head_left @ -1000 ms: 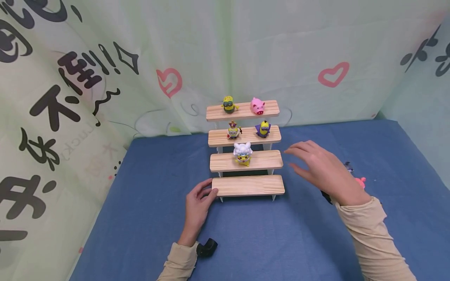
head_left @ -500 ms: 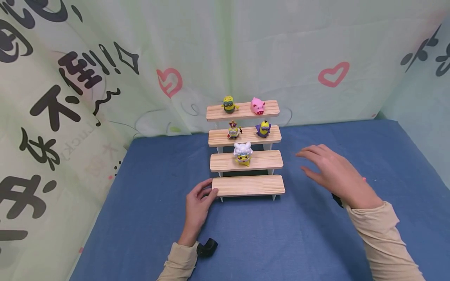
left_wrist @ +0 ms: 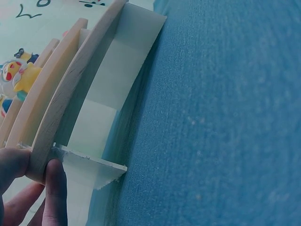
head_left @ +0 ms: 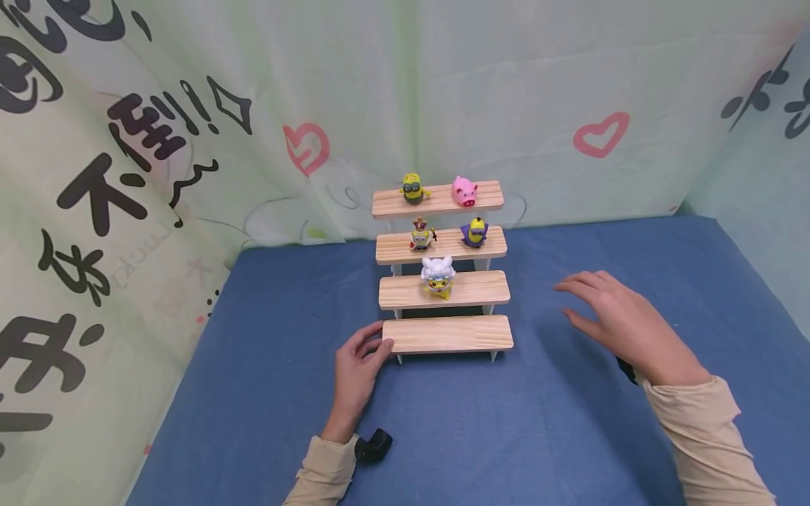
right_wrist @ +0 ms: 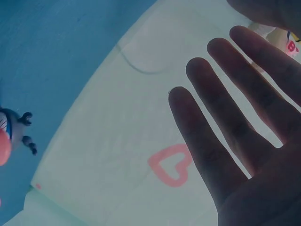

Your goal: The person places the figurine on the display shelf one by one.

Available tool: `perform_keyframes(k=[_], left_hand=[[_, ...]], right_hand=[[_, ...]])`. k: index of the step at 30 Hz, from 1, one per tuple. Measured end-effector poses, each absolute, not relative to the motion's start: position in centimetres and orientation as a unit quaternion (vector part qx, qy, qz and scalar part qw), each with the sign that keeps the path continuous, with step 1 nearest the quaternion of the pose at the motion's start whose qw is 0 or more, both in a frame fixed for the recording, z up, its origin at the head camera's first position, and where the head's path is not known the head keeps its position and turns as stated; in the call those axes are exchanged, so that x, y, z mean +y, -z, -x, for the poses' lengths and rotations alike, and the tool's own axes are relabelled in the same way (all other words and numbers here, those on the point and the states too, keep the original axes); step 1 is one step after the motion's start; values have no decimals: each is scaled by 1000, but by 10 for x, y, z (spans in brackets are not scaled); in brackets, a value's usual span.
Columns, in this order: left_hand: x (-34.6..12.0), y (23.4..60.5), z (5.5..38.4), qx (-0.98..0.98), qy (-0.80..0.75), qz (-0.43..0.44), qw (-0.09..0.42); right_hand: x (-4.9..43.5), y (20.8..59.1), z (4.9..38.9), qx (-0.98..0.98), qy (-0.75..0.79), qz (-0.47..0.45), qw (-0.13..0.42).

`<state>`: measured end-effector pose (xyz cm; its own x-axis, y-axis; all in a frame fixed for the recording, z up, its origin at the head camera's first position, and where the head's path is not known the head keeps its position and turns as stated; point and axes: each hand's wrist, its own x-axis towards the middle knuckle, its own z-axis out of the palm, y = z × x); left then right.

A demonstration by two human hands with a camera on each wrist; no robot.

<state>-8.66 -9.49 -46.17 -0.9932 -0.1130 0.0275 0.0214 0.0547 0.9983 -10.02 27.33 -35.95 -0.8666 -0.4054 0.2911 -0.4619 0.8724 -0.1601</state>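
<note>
A stepped wooden display stand [head_left: 448, 334] stands mid-table in the head view. My left hand [head_left: 357, 372] pinches the left end of its lowest board; the left wrist view shows the thumb and fingers [left_wrist: 56, 195] on both faces of that board [left_wrist: 70, 89]. On the step above sits a yellow figure in a white hood [head_left: 438, 277]. Higher up are a crowned minion [head_left: 420, 235], a purple-caped minion [head_left: 474, 232], a goggled minion [head_left: 413, 188] and a pink pig [head_left: 465, 191]. Over the table to the right, my right hand [head_left: 623, 327] holds nothing, its fingers extended and spread.
A grey figure with dark, horn-like bits [right_wrist: 18, 127] and a pink thing [right_wrist: 3, 147] lie on the blue cloth [head_left: 266, 393], seen in the right wrist view; my right arm hides them in the head view. A printed curtain [head_left: 506, 84] hangs behind the stand.
My right hand has moved right and slightly toward me, away from the stand, and now covers the small items on the right. My left hand keeps its hold on the lowest board.
</note>
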Motion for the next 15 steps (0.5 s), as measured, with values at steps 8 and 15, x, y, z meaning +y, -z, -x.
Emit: perform_keyframes(k=[8, 15], left_hand=[[-95, 461, 86, -721, 691, -33, 43], [-95, 461, 87, -724, 687, -38, 40]], right_hand=[[289, 368, 98, -960, -109, -223, 128], [302, 375, 95, -958, -120, -225, 132]])
